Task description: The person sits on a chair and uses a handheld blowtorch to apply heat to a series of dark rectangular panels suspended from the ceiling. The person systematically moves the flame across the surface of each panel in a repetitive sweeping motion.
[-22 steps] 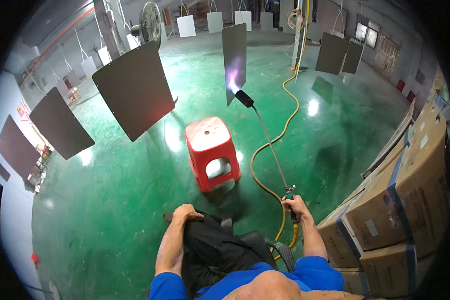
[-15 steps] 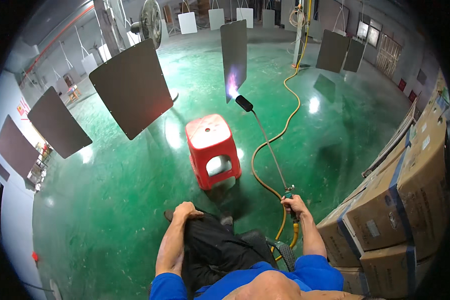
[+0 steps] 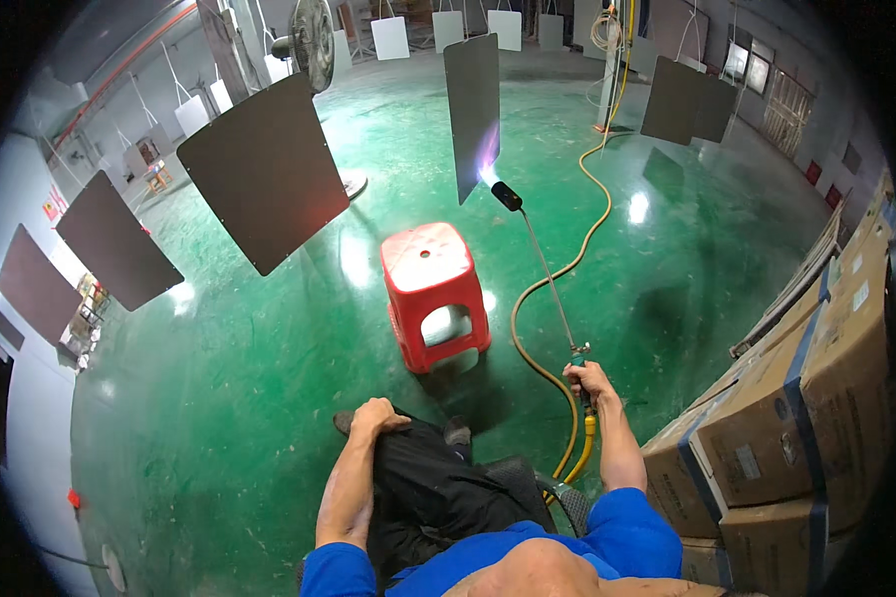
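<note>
My right hand (image 3: pixel 589 380) is wrapped round the handle of a gas torch (image 3: pixel 550 284), whose long thin metal tube reaches forward and away. At its far end the black burner head (image 3: pixel 507 196) gives off a violet-white flame. The flame is at the lower part of a tall dark grey panel (image 3: pixel 474 109), which hangs at a steep angle to me. A yellow hose (image 3: pixel 589 438) joins the butt of the handle. My left hand (image 3: pixel 376 415) rests on my knee in black trousers (image 3: pixel 433 478), holding no tool, its fingers lying over the cloth.
A red plastic stool (image 3: pixel 430 269) stands in front of me on the green floor (image 3: pixel 269 398). More dark panels hang at the left, including a large one (image 3: pixel 267 174); others hang at right. A fan (image 3: pixel 314 45) stands far left. Stacked cardboard boxes (image 3: pixel 757 448) line my right.
The burner head and flame have moved slightly right and upward against the hanging panel. The whole view has shifted a little. My left hand has stayed on my knee.
</note>
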Demonstrator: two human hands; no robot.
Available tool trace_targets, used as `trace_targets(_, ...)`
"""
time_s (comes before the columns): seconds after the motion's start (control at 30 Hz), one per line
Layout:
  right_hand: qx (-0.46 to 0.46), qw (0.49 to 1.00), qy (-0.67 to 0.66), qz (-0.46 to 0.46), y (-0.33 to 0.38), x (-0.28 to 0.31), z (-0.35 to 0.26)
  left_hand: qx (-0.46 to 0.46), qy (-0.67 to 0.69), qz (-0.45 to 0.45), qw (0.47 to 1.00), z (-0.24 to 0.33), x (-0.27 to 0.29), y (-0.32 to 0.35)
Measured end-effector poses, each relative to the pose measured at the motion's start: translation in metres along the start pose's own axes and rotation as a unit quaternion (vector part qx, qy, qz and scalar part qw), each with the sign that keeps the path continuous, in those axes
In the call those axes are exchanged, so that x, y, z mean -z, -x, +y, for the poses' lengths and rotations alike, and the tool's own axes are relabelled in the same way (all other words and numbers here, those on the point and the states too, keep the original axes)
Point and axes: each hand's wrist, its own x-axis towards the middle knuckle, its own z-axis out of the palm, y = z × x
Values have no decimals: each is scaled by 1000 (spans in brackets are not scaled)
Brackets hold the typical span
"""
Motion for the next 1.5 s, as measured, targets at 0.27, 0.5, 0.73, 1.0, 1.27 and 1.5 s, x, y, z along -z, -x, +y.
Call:
trace_targets(0.27, 3, 1000, -10, 4, -50, 7, -34, -6, -1, 2, 1000, 1, -2, -5)
trace_targets(0.5, 20, 1000, -20, 7, -58, -1, -68, 10, 6, -9, 1000, 2, -2, -9)
trace_targets(0.73, 64, 996, -51, -41, -47, -12, -107, 22, 6, -2, 1000, -2, -4, -11)
trace_targets(1.0, 99, 992, -56, -54, -16, -16, -130, 1, 6, -12, 1000, -8, -6, -19)
trace_targets(1.27, 102, 989, -65, -84, 16, -21, -117, 2, 10, 2, 1000, -8, -8, -17)
trace_targets(1.5, 92, 988, -60, -111, 36, -25, -98, 4, 15, -4, 1000, -2, -1, -1)
